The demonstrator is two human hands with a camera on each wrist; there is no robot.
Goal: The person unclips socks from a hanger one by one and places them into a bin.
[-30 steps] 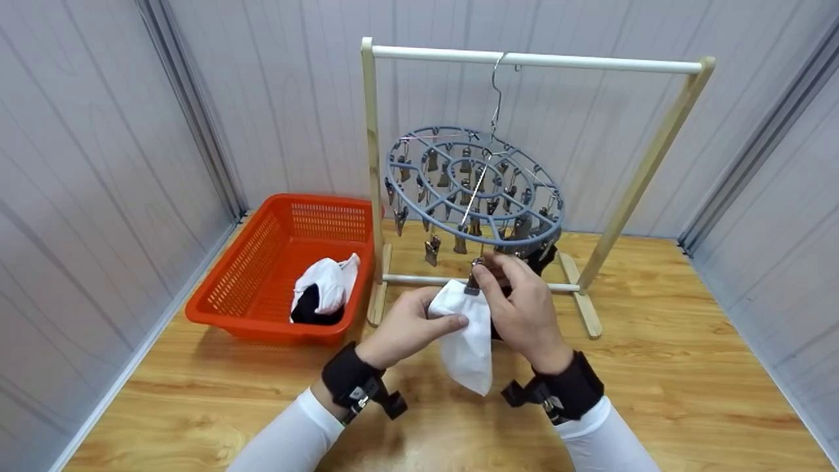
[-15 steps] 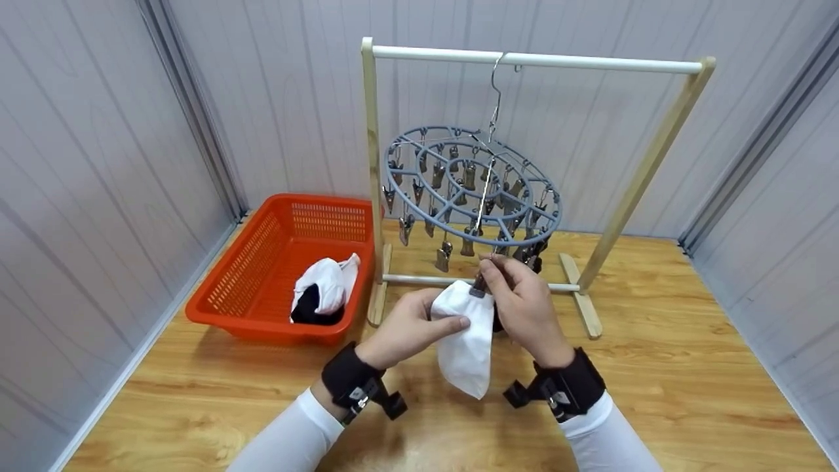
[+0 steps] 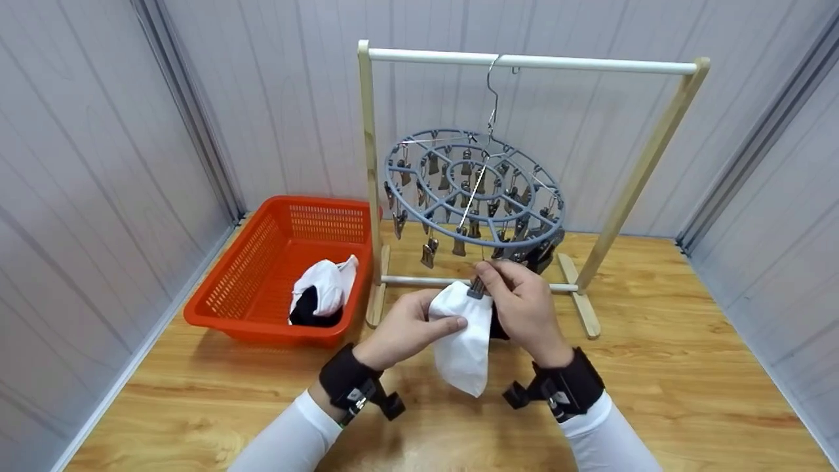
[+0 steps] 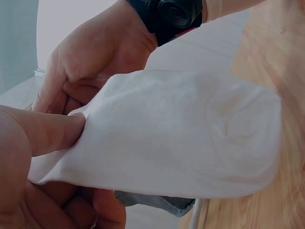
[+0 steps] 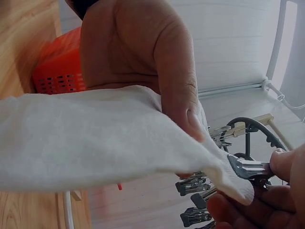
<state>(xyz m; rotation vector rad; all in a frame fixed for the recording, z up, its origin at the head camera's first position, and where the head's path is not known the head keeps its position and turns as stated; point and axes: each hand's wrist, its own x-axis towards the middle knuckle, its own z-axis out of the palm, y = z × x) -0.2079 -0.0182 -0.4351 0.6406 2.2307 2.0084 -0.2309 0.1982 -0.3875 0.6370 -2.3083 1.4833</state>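
A white sock [image 3: 461,357] hangs from my left hand [image 3: 401,331], whose thumb and fingers pinch it near the top edge. My right hand [image 3: 529,314] pinches a metal clip [image 3: 476,288] between thumb and fingers. In the right wrist view, the tip of that clip [image 5: 240,167] lies over a corner of the sock's opening. The clip is below the front rim of a round grey hanger [image 3: 518,244], from which several other clips dangle. The left wrist view shows the sock [image 4: 157,133] stretched flat, toe pointing away from the left thumb.
A wooden rack with a white top bar [image 3: 590,63] carries the hanger by its hook. Dark cloth items [image 3: 544,252] hang at its right side, partly behind the right hand. To the left, an orange basket [image 3: 262,330] contains a white and black cloth bundle [image 3: 326,288].
The hanger has turned slightly one way and back, its clips swaying. The right hand keeps its pinch on the clip, which now tilts more; the left hand stays on the sock.
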